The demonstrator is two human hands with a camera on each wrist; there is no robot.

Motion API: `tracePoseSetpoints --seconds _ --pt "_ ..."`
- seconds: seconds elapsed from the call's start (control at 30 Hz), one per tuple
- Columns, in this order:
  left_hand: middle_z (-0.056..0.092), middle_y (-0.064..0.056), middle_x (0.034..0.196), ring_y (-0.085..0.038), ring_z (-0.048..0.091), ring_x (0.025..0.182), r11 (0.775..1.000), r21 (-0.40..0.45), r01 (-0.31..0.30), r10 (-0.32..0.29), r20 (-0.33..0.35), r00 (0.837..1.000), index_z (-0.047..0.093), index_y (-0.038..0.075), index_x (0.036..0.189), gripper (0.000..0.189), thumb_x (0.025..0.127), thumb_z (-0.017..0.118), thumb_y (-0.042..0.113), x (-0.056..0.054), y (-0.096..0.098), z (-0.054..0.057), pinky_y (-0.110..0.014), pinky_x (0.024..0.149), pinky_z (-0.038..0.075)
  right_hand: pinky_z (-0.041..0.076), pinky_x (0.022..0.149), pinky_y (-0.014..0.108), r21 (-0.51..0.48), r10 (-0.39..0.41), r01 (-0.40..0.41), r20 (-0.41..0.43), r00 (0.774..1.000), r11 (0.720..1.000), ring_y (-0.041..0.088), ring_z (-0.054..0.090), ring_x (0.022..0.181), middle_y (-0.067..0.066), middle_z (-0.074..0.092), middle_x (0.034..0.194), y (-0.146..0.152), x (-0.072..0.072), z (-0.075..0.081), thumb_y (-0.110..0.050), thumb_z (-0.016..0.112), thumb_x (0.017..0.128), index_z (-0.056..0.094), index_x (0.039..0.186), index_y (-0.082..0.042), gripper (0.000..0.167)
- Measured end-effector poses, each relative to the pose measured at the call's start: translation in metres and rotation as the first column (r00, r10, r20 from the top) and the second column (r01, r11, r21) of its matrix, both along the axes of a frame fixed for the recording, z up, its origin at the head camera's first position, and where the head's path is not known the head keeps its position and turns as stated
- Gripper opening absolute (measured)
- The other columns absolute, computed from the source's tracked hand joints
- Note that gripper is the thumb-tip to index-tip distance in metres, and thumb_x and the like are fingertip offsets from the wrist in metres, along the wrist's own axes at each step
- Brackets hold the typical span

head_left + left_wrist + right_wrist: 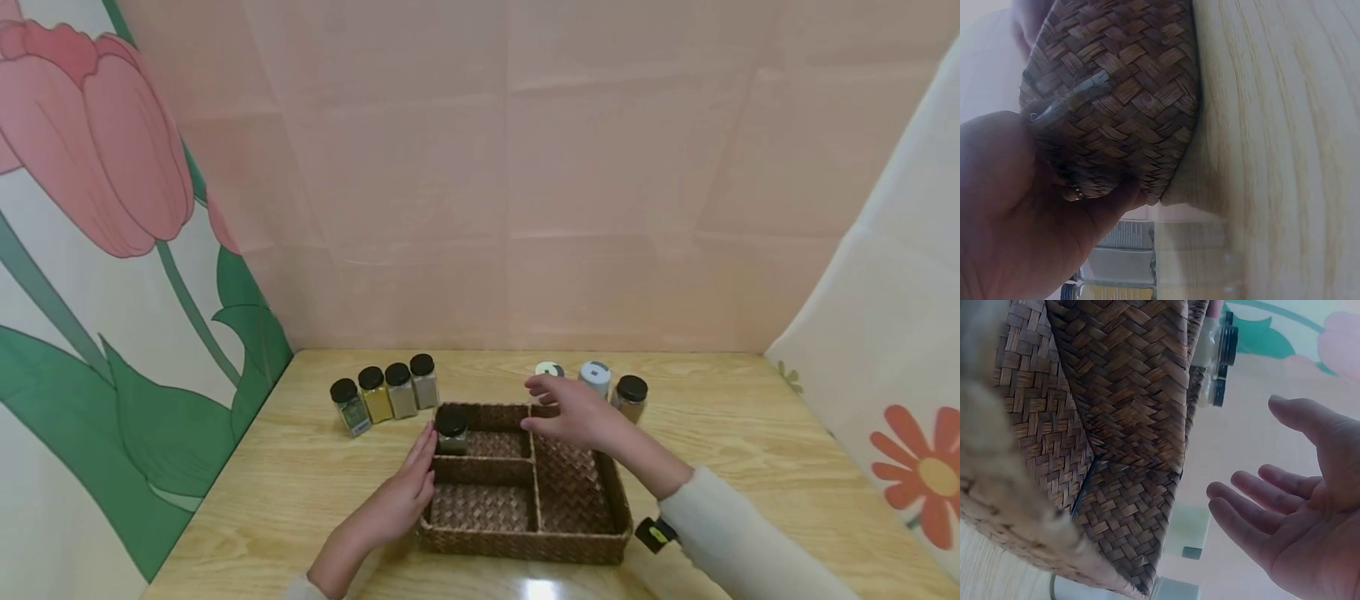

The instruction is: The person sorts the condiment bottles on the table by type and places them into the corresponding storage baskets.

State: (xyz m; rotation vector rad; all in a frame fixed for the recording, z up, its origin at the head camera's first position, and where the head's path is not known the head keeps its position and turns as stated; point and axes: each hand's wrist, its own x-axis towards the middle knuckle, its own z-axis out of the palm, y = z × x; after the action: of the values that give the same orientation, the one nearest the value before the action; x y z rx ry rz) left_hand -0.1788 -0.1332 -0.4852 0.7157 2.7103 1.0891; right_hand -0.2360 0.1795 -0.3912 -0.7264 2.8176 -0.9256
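Note:
A brown woven basket (525, 546) with three compartments lies on the table. In its back left compartment stands a small jar (452, 425) with a black lid. My left hand (401, 492) rests against the outside of the basket's left wall, fingers fairly straight; the left wrist view shows the hand (1035, 206) touching the weave. Over the basket's back right part hovers my right hand (573, 410), fingers spread and loosely bent. Nothing is in the right hand (1297, 506) in the right wrist view, where it is apart from the basket wall (1129, 512).
Several black-lidded spice jars (400, 390) form a row behind the basket's left side. At the back right are a pale-lidded container (550, 368), a white-topped container (595, 377) and another black-lidded jar (630, 397). A pink cloth (510, 183) hangs behind the table (262, 500).

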Motion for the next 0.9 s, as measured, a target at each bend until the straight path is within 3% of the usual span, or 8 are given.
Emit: tracePoseSetpoints --seconds 0.27,0.57,0.9 --pt "-0.008 -0.009 0.17 -0.034 0.015 0.153 1.0 0.007 0.001 -0.001 0.004 1.0 0.005 0.002 0.162 0.061 0.11 0.034 0.014 0.0 0.0 0.0 -0.052 0.119 0.027 0.055 0.096 0.051 -0.031 -0.026 0.027 0.031 0.999 0.999 0.038 0.06 0.123 0.018 0.058 0.14 0.008 0.001 -0.001 -0.035 0.072 0.095 0.051 0.145 -0.006 0.062" --pt "-0.007 -0.009 0.17 -0.034 0.016 0.153 1.0 0.001 -0.001 0.001 -0.006 1.0 0.006 0.001 0.162 0.06 0.11 0.035 0.013 0.0 -0.001 -0.001 -0.052 0.119 0.027 0.057 0.092 0.051 -0.004 -0.049 0.049 -0.024 0.998 0.999 0.039 0.063 0.12 0.019 0.06 0.137 0.02 0.004 -0.004 -0.032 0.072 0.096 0.054 0.141 -0.005 0.055" --pt "-0.007 -0.009 0.17 -0.034 0.018 0.152 1.0 -0.001 -0.003 0.003 -0.015 1.0 0.007 0.001 0.162 0.061 0.11 0.036 0.012 0.001 0.0 0.0 -0.051 0.119 0.027 0.057 0.091 0.051 -0.019 -0.07 0.07 -0.025 0.997 0.997 0.04 0.063 0.118 0.021 0.06 0.137 0.032 0.007 -0.007 -0.031 0.07 0.097 0.053 0.142 -0.002 0.057"
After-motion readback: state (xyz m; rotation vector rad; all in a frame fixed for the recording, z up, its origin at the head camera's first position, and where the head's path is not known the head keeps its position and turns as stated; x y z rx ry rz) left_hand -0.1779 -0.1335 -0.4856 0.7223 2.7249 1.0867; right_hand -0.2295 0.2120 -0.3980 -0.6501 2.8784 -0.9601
